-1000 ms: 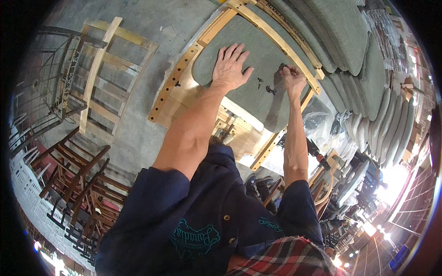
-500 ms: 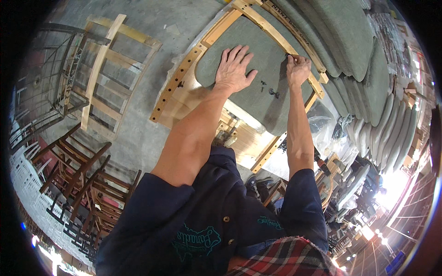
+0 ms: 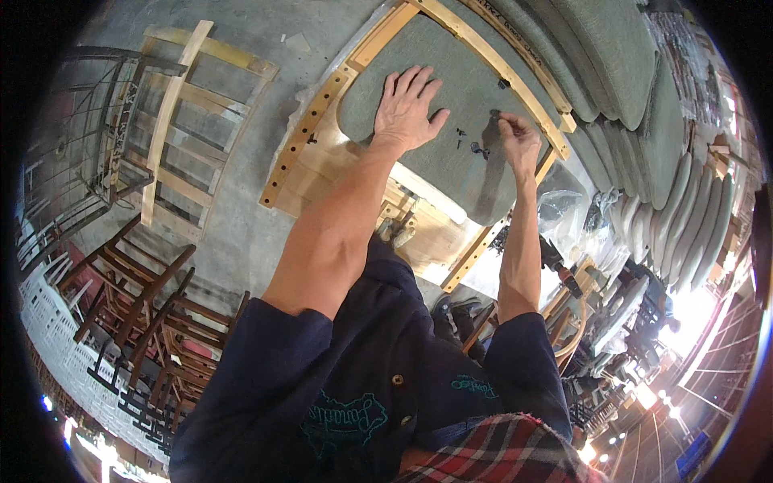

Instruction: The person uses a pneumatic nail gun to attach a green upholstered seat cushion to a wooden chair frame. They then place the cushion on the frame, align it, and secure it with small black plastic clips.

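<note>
A grey-green upholstered panel (image 3: 451, 80) with rounded corners lies inside a wooden frame (image 3: 479, 52). My left hand (image 3: 405, 113) rests on the panel, its fingers spread. Over the panel's right side is my right hand (image 3: 522, 145), its fingers loosely bent and apart, with nothing visible in them. Beside it on the fabric lies a cluster of small black pieces (image 3: 480, 150). A thin, dark screw-like piece (image 3: 460, 138) lies just left of them. Another small black piece (image 3: 503, 83) sits at the inner edge of the frame's right rail.
A clamp-like metal fitting (image 3: 394, 231) is at the near edge of the wooden base. Similar grey-green panels (image 3: 596, 72) stand stacked at right. A slatted wooden pallet (image 3: 193, 97) lies on the concrete floor at left, with dark wooden chair frames (image 3: 153, 298) nearer me.
My right hand has let go of the small black piece at the right rail. It has moved back toward me over the panel. My left hand stays in place.
</note>
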Tool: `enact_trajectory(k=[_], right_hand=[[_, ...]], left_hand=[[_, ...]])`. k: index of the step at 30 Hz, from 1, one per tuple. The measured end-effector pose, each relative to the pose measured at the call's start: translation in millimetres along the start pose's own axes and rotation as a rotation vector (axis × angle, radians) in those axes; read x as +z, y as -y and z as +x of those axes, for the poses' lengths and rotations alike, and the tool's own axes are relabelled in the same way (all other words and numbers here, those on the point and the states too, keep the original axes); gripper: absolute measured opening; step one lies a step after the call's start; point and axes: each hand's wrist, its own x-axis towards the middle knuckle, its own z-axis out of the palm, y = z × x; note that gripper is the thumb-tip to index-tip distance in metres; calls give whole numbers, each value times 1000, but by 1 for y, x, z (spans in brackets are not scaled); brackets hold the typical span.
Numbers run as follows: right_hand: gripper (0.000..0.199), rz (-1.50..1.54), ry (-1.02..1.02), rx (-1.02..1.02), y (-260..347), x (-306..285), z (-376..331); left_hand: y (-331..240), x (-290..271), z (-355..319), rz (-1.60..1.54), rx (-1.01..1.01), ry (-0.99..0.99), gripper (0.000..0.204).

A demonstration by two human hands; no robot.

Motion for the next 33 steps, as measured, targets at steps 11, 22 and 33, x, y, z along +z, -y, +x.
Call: enact_trajectory(k=[11, 22, 33], right_hand=[[30, -243, 262, -153, 27, -2, -51], [25, -185, 52, -169, 85, 24, 22], [25, -397, -34, -312, 103, 102, 135]], left_hand=[[-1, -1, 1, 2, 11, -14, 59], [-2, 0, 0, -12, -10, 8, 60], [-2, -4, 0, -36, -25, 12, 61]])
